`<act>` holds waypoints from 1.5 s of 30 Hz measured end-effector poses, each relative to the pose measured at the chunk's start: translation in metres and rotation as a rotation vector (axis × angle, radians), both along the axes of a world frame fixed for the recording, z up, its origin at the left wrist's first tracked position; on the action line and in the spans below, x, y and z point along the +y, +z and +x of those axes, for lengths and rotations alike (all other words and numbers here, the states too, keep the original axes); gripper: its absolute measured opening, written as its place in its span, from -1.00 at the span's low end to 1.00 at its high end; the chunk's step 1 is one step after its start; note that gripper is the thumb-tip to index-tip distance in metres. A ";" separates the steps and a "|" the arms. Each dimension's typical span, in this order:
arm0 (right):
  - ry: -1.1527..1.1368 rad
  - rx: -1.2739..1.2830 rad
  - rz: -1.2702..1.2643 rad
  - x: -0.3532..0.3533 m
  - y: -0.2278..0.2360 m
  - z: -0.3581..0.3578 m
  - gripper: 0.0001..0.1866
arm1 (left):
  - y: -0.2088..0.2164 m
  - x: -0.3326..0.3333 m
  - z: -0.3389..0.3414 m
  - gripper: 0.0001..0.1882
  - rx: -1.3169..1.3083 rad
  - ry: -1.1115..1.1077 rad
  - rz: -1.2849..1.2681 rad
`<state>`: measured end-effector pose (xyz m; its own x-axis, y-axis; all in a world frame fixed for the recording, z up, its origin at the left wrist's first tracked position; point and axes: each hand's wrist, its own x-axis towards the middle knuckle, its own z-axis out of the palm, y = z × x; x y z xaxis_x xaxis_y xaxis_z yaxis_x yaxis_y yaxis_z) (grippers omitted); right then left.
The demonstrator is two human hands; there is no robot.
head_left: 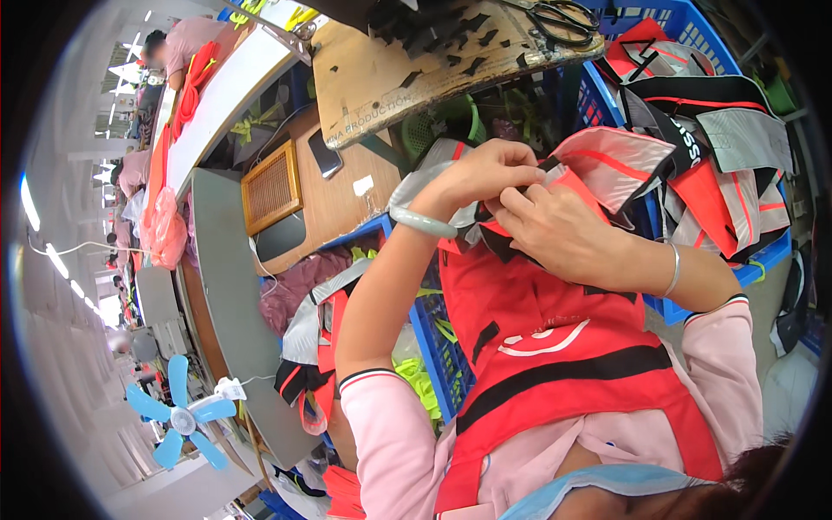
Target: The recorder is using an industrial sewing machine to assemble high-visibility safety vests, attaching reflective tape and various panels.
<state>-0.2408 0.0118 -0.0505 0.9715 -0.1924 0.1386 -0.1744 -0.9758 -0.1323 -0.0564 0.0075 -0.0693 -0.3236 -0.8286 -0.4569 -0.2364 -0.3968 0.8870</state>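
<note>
Both my hands are together in front of my chest, fingers pinched on a grey and orange-red fabric piece with dark edging. My left hand, below a pale bangle, grips its edge from the left. Close beside it, my right hand, with a thin metal bracelet, pinches the same edge from the right. The exact fold between the fingertips is hidden. Part of the fabric hangs left of my left wrist, and part fans out beyond my right hand. My red apron lies right behind the hands.
A wooden board with black scraps and black-handled scissors stands ahead. To the right, a blue crate overflows with similar fabric pieces. A phone lies on a lower shelf. A blue fan and other people are at left.
</note>
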 end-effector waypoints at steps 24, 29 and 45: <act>-0.085 -0.172 0.499 -0.078 0.042 -0.042 -0.74 | 0.030 0.049 0.025 -0.57 -0.481 0.017 -0.571; -0.099 -0.240 0.526 -0.104 0.037 -0.015 -0.69 | 0.047 0.049 0.023 -0.67 -0.290 0.286 -0.454; -0.173 -0.253 0.510 -0.189 0.059 0.084 -0.53 | 0.083 -0.038 0.118 -0.67 -0.314 0.466 -0.312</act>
<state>-0.1571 -0.1767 0.0083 0.8691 -0.4478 0.2100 -0.2270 -0.7383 -0.6351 0.0620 -0.0309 0.0138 0.2125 -0.9593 -0.1859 -0.3692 -0.2549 0.8937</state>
